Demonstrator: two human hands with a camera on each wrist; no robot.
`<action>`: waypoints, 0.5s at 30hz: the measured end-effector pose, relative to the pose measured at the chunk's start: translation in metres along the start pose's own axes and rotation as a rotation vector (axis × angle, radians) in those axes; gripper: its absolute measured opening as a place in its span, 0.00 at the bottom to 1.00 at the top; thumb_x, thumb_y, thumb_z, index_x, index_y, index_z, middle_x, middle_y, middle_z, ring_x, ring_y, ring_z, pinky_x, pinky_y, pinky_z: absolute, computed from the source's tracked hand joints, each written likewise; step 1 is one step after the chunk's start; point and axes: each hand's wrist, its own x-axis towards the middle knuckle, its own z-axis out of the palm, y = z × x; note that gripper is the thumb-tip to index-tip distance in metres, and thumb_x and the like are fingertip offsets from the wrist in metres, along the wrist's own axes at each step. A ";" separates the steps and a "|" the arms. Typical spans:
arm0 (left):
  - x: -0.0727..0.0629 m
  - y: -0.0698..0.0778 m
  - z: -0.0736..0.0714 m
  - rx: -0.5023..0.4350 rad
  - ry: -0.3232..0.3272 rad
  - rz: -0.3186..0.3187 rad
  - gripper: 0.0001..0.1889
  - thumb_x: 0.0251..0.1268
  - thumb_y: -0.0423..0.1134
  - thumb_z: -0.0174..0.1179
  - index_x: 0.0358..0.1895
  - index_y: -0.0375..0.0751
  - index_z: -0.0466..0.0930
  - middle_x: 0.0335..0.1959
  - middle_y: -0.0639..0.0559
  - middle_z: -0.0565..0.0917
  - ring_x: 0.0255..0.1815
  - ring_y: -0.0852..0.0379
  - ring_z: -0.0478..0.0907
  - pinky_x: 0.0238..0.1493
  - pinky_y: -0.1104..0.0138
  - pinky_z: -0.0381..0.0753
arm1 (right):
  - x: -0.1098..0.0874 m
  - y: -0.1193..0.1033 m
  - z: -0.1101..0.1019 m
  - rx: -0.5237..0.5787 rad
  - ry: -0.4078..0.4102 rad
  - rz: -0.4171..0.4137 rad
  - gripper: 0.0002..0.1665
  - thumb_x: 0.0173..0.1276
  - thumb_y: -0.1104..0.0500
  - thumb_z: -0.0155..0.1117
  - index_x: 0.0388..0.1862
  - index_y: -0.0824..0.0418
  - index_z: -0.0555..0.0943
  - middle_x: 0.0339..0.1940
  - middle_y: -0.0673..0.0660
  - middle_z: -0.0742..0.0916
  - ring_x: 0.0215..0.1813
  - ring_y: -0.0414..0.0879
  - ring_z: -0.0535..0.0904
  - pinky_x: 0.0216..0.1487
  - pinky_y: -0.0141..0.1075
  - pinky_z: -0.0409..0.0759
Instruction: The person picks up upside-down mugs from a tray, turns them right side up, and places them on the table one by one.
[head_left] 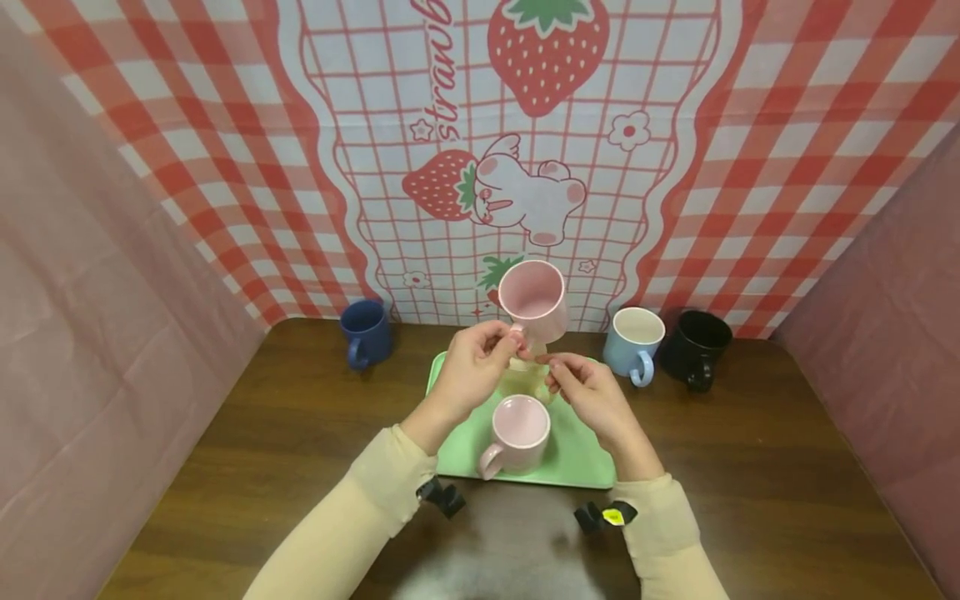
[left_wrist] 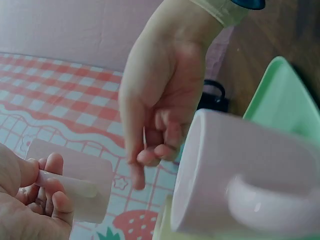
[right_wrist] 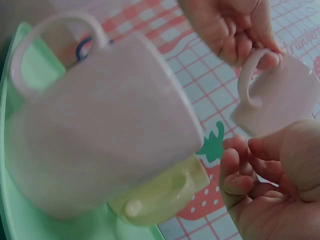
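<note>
My left hand [head_left: 474, 367] grips a pink mug [head_left: 536, 300] by its handle, raised over the far side of the green tray [head_left: 585, 462]. The held mug tilts with its mouth towards me. Just right of it is my right hand [head_left: 592, 396], fingers loosely curled, the index finger reaching towards the mug's lower part; nothing shows in its grasp. A second pink mug [head_left: 519, 433] stands upright on the near part of the tray, handle to the lower left. Behind that sits a yellow mug [right_wrist: 160, 200], partly hidden in the head view.
A dark blue mug [head_left: 365, 333] stands at the back left of the wooden table [head_left: 300, 467]. At the back right are a light blue mug [head_left: 628, 354] and a black mug [head_left: 693, 346]. A strawberry-print cloth [head_left: 540, 167] hangs behind them.
</note>
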 end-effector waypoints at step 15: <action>0.008 -0.006 -0.053 0.118 0.103 -0.035 0.09 0.83 0.31 0.61 0.44 0.28 0.88 0.36 0.40 0.90 0.43 0.47 0.88 0.50 0.62 0.87 | 0.029 0.011 -0.004 -0.614 0.006 -0.251 0.38 0.76 0.51 0.76 0.75 0.71 0.76 0.68 0.72 0.82 0.55 0.64 0.86 0.51 0.53 0.88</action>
